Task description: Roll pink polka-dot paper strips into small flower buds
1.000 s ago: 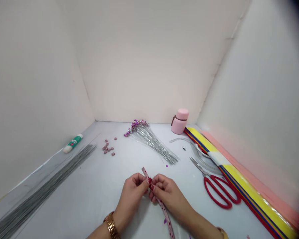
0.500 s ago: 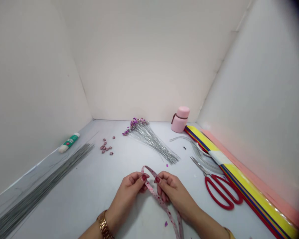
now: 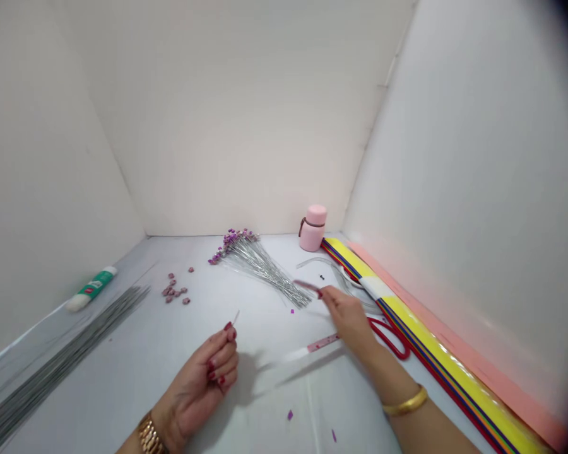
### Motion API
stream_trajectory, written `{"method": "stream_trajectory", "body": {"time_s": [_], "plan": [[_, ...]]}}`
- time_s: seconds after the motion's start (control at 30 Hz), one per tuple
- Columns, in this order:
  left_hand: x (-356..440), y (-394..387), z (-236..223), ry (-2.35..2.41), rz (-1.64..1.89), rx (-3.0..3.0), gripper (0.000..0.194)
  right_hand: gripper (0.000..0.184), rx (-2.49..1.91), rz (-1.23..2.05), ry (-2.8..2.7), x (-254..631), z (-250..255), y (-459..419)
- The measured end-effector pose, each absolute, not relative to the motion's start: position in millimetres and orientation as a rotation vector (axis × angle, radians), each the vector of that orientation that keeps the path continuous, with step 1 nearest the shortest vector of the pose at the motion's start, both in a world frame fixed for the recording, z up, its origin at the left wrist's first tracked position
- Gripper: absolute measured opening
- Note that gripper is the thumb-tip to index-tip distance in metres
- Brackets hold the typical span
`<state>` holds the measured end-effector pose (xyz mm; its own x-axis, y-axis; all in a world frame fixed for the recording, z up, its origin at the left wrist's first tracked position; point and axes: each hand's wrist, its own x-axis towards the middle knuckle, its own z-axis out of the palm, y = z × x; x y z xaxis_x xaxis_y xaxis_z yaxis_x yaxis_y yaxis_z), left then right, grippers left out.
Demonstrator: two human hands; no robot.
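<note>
My left hand [image 3: 203, 375] is closed, with a small thin strip [image 3: 236, 317] sticking up from its fingertips; it may be ribbon seen edge-on. Further right, my right hand [image 3: 348, 315] pinches a pink patterned paper strip [image 3: 307, 285], one end pointing left past the thumb. Another length of the pink dotted strip [image 3: 324, 342] shows below that hand, blurring at its left end. Red-handled scissors [image 3: 395, 345] lie partly hidden behind the right hand and forearm. Beyond the hands rests a bundle of silver wires with purple shiny tips [image 3: 265, 268].
Small pinkish folded stars [image 3: 170, 292] lie left of centre. Grey wires [image 3: 71, 353] and a glue stick [image 3: 92, 289] are along the left wall. A pink flask [image 3: 312, 228] stands at the back. Coloured sheets [image 3: 435, 340] and clear tubing [image 3: 334, 268] lie at right. Purple scraps [image 3: 290, 415] are scattered in front.
My hands have moved apart: the left one down and left, the right one up and right with the strip. The loop between them is gone. The whole view has shifted toward the right.
</note>
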<state>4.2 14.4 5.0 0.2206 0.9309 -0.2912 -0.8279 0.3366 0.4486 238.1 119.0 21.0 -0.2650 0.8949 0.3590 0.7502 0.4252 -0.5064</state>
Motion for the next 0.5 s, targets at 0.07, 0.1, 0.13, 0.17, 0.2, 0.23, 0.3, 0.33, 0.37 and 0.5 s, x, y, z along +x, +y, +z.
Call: {"method": "stream_trajectory", "body": {"time_s": [0.07,0.1,0.13,0.17,0.2,0.23,0.3,0.33,0.37,0.5], "plan": [[-4,16,11,0.544,1.245,0.208,0.015,0.029,-1.485,0.231,-2.002,258,26,130],[-7,16,14,0.538,1.267,0.212,0.015,0.029,-1.53,0.197,-1.971,267,26,135],[-11,18,16,0.533,1.299,0.22,0.015,0.03,-1.574,0.165,-1.942,275,26,139],[-14,19,18,0.532,1.341,0.228,0.014,0.031,-1.614,0.139,-1.924,282,25,142],[-16,20,19,0.541,1.383,0.239,0.013,0.031,-1.641,0.124,-1.927,287,23,145],[-17,20,20,0.569,1.405,0.259,0.011,0.029,-1.661,0.117,-1.947,292,20,147],[-16,20,21,0.672,1.382,0.321,0.011,0.026,-1.691,0.083,-1.978,295,15,150],[-14,19,21,0.747,1.35,0.37,0.012,0.025,-1.701,0.049,-1.974,294,13,151],[-12,18,20,0.79,1.328,0.398,0.013,0.026,-1.696,0.002,-1.968,291,12,150],[1,13,19,0.929,1.237,0.506,0.022,0.028,-1.371,-0.235,-1.967,257,13,131]]}}
